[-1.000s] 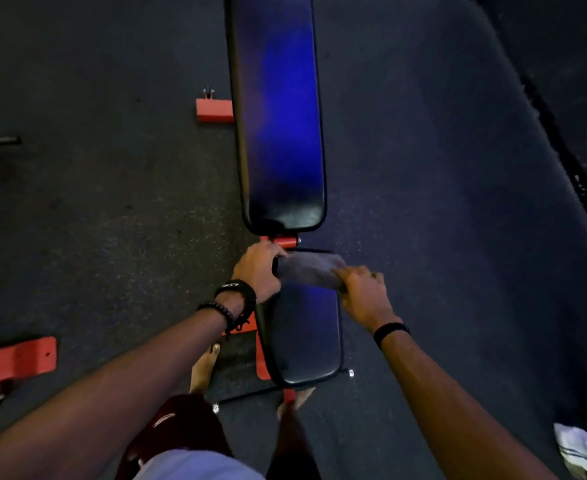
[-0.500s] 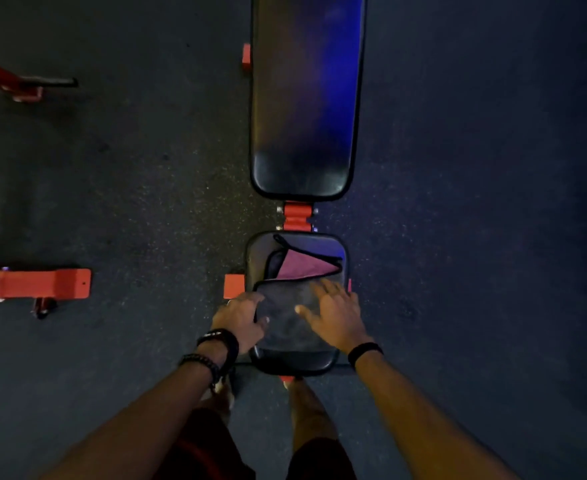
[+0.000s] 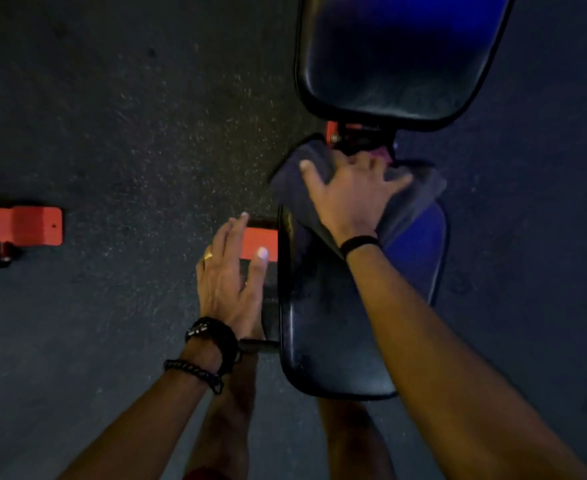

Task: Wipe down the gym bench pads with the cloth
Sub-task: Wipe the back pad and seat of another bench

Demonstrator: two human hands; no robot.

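Cloth: the cloth is lying spread over the far end of the seat pad, its left corner overhanging the pad's edge and its far edge reaching the red hinge bracket.
Right hand: the right hand is lying flat on the cloth, fingers splayed wide and straight, pressing it to the pad rather than gripping it.
Left hand: the left hand is hovering open and holding nothing, fingers relaxed, just left of the seat pad over the red frame tab; whether it is touching the frame I cannot tell.
Long axis: the seat pad is running away from the person, narrowing toward them, and the back pad is continuing the same line beyond the gap.
Key relation: the unwiped near stretch of the seat pad is lying straight back toward the person from the right hand; the back pad is lying just ahead of the fingertips.
Nearer hand: the right hand is sitting on the cloth, so it looks like the one to be making the stroke.
Likely need: pulling along the axis, keeping flat pressure so the overhanging corner is not dragging off.
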